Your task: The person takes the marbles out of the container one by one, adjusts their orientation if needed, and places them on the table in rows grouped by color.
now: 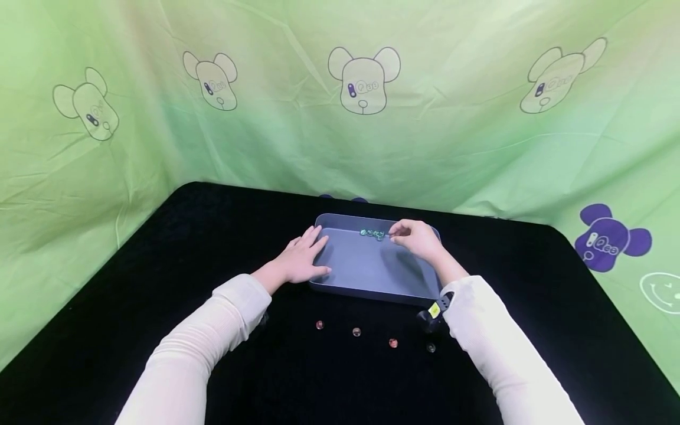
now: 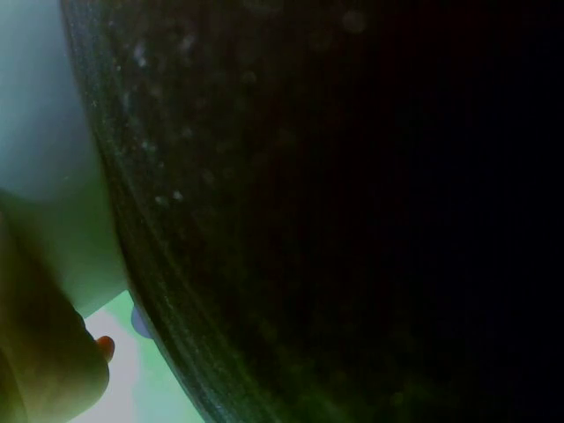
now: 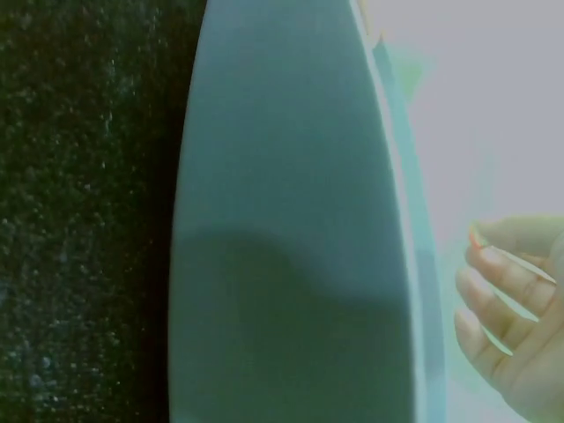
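A shallow grey-blue tray [image 1: 366, 265] lies on the black-covered table. My left hand [image 1: 300, 257] rests with spread fingers over its left rim. Toward the tray's far side sits a small cluster of green glass marbles [image 1: 372, 234]. Just right of them is my right hand [image 1: 419, 239], reaching in over the far right part of the tray with thumb and fingers bent together. In the right wrist view its fingertips [image 3: 485, 256] come close to each other above the tray's side wall; I cannot tell whether something small is pinched there.
On the black cloth [image 1: 239, 366] in front of the tray lie a reddish marble [image 1: 320, 324], a pale brownish marble [image 1: 356, 332], an orange-red marble [image 1: 393, 343] and a clear dark marble [image 1: 431, 347]. A green printed curtain [image 1: 297, 136] hangs behind the table.
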### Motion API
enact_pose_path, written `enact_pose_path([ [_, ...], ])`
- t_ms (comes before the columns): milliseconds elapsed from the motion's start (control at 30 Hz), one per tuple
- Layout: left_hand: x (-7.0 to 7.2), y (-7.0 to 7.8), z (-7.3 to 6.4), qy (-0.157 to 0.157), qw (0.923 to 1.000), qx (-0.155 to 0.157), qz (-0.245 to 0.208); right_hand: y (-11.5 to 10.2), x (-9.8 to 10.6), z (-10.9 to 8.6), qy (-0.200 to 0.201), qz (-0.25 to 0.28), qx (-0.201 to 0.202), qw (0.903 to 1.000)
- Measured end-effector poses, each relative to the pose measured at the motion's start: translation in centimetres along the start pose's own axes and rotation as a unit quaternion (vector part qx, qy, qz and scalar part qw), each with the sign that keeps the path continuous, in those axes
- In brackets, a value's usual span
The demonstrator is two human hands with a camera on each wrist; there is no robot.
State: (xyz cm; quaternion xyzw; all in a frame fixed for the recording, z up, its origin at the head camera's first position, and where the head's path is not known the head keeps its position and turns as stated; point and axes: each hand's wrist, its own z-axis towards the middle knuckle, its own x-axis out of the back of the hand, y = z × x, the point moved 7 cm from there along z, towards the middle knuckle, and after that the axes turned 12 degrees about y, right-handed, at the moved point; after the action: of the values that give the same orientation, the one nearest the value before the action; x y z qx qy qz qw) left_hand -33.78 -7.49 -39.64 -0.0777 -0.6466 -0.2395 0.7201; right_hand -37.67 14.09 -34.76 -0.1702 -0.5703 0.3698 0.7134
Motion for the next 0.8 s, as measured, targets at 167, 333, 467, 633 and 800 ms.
enact_pose_path([
  [167,-0.2,0.0,-0.1,-0.004,1.0,0.001,-0.001,-0.9,0.4,-0.6,-0.003,0.01,0.006,0.9999],
  [333,-0.2,0.0,-0.1,-0.004,1.0,0.002,-0.002,-2.0,0.6,-1.3,-0.018,0.015,0.022,0.9995],
  [467,0.0,0.0,0.0,-0.004,1.0,0.006,0.001,-2.8,1.0,-2.1,-0.028,0.018,0.03,0.999],
  [633,0.0,0.1,-0.1,-0.009,0.9999,0.007,-0.001,-3.5,1.6,-3.1,-0.039,0.027,0.043,0.998],
  [800,0.1,0.2,-0.1,-0.009,0.9999,0.006,-0.002,-3.6,2.2,-4.2,-0.042,0.025,0.043,0.9979],
])
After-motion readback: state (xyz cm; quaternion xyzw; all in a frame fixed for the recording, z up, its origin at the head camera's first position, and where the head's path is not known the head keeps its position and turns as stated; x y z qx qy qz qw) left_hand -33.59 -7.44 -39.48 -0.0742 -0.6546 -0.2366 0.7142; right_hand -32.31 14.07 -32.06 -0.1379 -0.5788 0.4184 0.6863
